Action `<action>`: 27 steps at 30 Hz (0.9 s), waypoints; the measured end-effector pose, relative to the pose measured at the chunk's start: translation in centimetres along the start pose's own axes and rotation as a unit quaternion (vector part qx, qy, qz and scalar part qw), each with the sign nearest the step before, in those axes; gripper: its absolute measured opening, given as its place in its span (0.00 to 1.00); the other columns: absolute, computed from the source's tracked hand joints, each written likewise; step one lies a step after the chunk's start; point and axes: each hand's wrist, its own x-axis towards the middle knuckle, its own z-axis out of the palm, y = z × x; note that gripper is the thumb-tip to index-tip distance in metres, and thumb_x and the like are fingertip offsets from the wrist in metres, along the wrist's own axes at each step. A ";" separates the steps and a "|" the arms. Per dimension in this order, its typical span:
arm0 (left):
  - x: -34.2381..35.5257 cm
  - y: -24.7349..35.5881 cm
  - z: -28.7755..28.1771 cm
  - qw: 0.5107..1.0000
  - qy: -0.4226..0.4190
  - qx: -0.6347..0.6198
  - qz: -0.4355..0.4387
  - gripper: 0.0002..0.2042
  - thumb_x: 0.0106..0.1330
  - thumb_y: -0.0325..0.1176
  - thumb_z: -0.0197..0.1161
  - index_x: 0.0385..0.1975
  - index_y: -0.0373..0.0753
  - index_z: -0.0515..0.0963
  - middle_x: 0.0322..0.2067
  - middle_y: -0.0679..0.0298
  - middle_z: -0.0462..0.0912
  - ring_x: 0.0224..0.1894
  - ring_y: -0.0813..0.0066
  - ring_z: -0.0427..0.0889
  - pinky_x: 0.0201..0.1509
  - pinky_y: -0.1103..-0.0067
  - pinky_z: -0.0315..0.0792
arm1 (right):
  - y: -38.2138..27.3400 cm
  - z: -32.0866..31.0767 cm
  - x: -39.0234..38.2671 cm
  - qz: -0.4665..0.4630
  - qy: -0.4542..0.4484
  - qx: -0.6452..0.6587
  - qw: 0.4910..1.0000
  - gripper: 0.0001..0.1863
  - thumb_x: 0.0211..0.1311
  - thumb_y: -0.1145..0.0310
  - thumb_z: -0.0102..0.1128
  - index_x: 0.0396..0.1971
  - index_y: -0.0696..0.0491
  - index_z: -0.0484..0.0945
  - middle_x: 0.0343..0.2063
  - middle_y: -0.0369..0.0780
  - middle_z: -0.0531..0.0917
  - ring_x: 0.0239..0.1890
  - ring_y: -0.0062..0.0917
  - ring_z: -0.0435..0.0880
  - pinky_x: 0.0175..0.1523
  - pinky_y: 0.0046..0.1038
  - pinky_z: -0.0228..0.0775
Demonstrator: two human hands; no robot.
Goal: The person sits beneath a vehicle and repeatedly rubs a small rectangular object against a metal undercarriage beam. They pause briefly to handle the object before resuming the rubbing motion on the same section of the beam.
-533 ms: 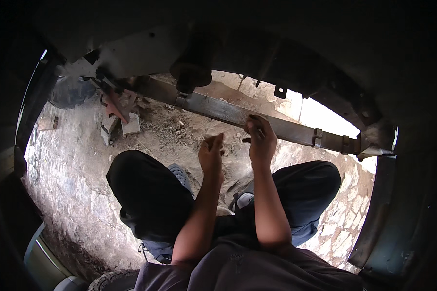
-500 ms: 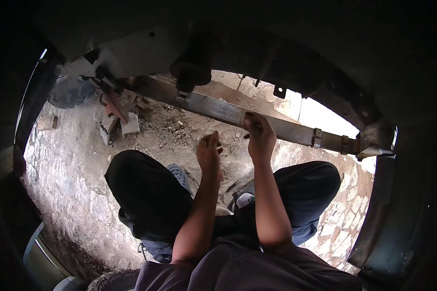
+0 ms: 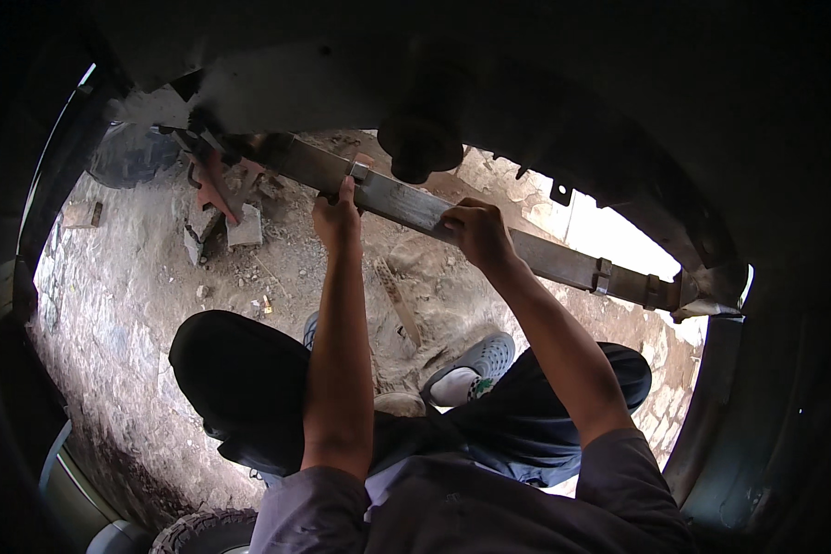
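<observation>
A long steel leaf spring point(image 3: 406, 200) slopes across the view from upper left to right, below the dark underside of a vehicle. My left hand point(image 3: 338, 220) grips its near edge just under a metal clip point(image 3: 359, 170), thumb pointing up and the other fingers partly hidden behind the spring. Further right along the same spring, my right hand point(image 3: 483, 231) is closed over its near edge, with bent fingers against the metal. A dark rounded bump stop point(image 3: 421, 152) hangs above the spring, between the two hands. Another clip point(image 3: 602, 276) bands the spring towards its right end.
At the left, a red metal stand point(image 3: 214, 194) rests by broken concrete blocks point(image 3: 245, 228). A flat strip point(image 3: 397, 300) lies on the dirt between my feet. The dark wheel arch surrounds the view, and a tyre point(image 3: 203, 534) shows at the lower left.
Both hands were raised apart in front of the spring; now they hold it. My left hand went up and left to the clip. My knees and feet have shifted.
</observation>
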 end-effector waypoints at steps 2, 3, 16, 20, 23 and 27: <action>0.2 -0.6 0.7 0.989 0.042 0.136 0.035 0.26 0.65 0.53 0.75 0.40 0.29 0.87 0.42 0.47 0.90 0.43 0.50 0.89 0.46 0.62 0.80 | 0.4 0.5 0.9 -0.022 0.007 -0.001 1.000 0.05 0.61 0.73 0.70 0.36 0.55 0.90 0.35 0.44 0.87 0.41 0.40 0.89 0.51 0.38 0.82; 0.4 -1.0 0.6 0.993 0.027 0.110 0.040 0.27 0.64 0.54 0.75 0.41 0.29 0.87 0.40 0.47 0.90 0.42 0.51 0.89 0.46 0.62 0.80 | 0.4 0.7 1.3 -0.022 0.005 0.000 1.000 0.05 0.60 0.74 0.71 0.36 0.55 0.90 0.35 0.44 0.88 0.40 0.40 0.89 0.50 0.38 0.82; 0.3 -1.0 0.0 0.990 -0.004 0.138 0.030 0.31 0.61 0.58 0.76 0.41 0.27 0.87 0.39 0.44 0.89 0.42 0.47 0.89 0.50 0.62 0.80 | 1.1 0.6 1.7 -0.059 0.008 -0.012 0.998 0.06 0.55 0.77 0.73 0.33 0.57 0.89 0.33 0.45 0.88 0.38 0.40 0.89 0.46 0.37 0.81; 1.5 -2.1 -0.4 0.999 -0.026 0.040 0.010 0.34 0.59 0.59 0.77 0.41 0.26 0.86 0.40 0.43 0.89 0.44 0.46 0.89 0.51 0.61 0.79 | 0.2 0.7 3.0 -0.065 -0.011 0.022 0.998 0.06 0.55 0.76 0.73 0.34 0.56 0.90 0.32 0.45 0.88 0.38 0.40 0.89 0.47 0.38 0.81; 0.9 -2.1 -0.3 0.994 -0.005 0.101 0.039 0.34 0.59 0.59 0.78 0.41 0.25 0.86 0.41 0.44 0.89 0.43 0.49 0.88 0.49 0.61 0.79 | 2.0 -1.0 1.2 -0.110 -0.039 -0.027 0.993 0.06 0.56 0.77 0.73 0.34 0.56 0.90 0.32 0.45 0.87 0.37 0.40 0.89 0.46 0.36 0.82; 2.1 -3.3 -0.9 0.999 -0.039 -0.003 0.009 0.34 0.58 0.58 0.79 0.41 0.24 0.85 0.41 0.44 0.88 0.43 0.53 0.88 0.47 0.62 0.78 | 2.9 -1.8 -0.8 -0.058 -0.015 0.018 0.998 0.06 0.56 0.78 0.73 0.35 0.56 0.89 0.33 0.44 0.87 0.37 0.38 0.89 0.44 0.34 0.82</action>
